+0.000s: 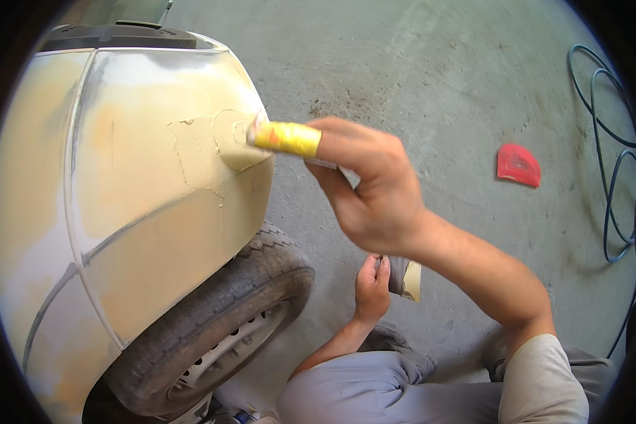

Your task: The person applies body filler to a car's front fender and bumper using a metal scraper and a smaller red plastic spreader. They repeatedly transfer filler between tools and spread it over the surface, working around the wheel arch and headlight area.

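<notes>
My right hand (374,177) is raised beside the car's cream-coloured rear panel (162,127), its fingers bent and drawn together. Yellow tape (290,138) wraps the extended index finger, whose tip overlaps the panel's edge in view. A thin pale edge shows below that finger; the rest of what I grip is hidden. On the panel, wet-looking cream body filler (237,141) lies in a patch with ragged ridges. Lower down, my left hand (372,288) is closed on a dark grey plate (397,274) with cream filler along its right side.
Under the panel stands a car wheel with a worn tyre (219,332). A red, rounded flat pad (519,165) lies on the grey concrete floor (438,78) to the right. A dark blue hose (595,120) loops along the far right. My bent legs (360,389) fill the bottom.
</notes>
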`<state>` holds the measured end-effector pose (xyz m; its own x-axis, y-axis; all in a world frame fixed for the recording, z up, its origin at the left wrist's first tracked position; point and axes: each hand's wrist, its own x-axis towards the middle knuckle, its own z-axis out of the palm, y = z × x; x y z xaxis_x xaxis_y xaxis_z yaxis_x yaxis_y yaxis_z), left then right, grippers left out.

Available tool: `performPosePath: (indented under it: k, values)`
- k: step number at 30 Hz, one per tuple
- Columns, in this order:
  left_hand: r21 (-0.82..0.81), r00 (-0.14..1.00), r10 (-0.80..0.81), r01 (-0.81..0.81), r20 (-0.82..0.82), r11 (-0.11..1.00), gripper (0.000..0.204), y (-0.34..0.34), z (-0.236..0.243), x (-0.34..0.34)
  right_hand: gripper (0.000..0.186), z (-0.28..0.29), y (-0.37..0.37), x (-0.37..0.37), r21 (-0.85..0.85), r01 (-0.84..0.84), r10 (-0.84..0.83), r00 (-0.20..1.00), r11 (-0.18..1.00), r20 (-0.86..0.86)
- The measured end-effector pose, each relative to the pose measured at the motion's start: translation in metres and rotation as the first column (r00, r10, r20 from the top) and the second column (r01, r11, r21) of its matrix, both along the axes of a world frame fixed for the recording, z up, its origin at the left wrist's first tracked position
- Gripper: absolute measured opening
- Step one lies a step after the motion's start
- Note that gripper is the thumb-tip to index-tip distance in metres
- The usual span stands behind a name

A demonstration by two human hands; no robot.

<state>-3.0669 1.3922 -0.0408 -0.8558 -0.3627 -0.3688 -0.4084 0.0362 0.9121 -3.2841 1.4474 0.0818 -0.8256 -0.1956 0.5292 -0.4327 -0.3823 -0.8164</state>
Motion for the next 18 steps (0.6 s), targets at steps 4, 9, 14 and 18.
performPosePath:
  k: [4, 9, 14, 18]
  values:
    - [0.085, 0.994, 0.004, -0.014, 0.112, 0.996, 0.03, -0.001, 0.003, 0.003, 0.023, 0.009, -0.011, -0.052, 0.033, 0.053, -0.048, 0.991, 0.998, -0.125]
    - [-0.063, 0.998, 0.0, 0.004, 0.066, 0.998, 0.027, -0.002, -0.004, 0.013, 0.02, 0.029, -0.023, -0.043, 0.027, 0.075, -0.072, 0.994, 0.997, -0.084]
    - [0.037, 0.999, -0.005, 0.006, -0.048, 0.999, 0.029, -0.007, -0.03, 0.031, 0.049, 0.019, -0.027, 0.005, -0.084, 0.115, -0.122, 0.989, 0.99, -0.083]
    - [0.353, 0.99, 0.091, -0.123, 0.104, 0.927, 0.044, -0.014, -0.029, 0.046, 0.055, 0.021, -0.038, 0.055, -0.062, 0.22, -0.223, 0.973, 0.974, -0.058]
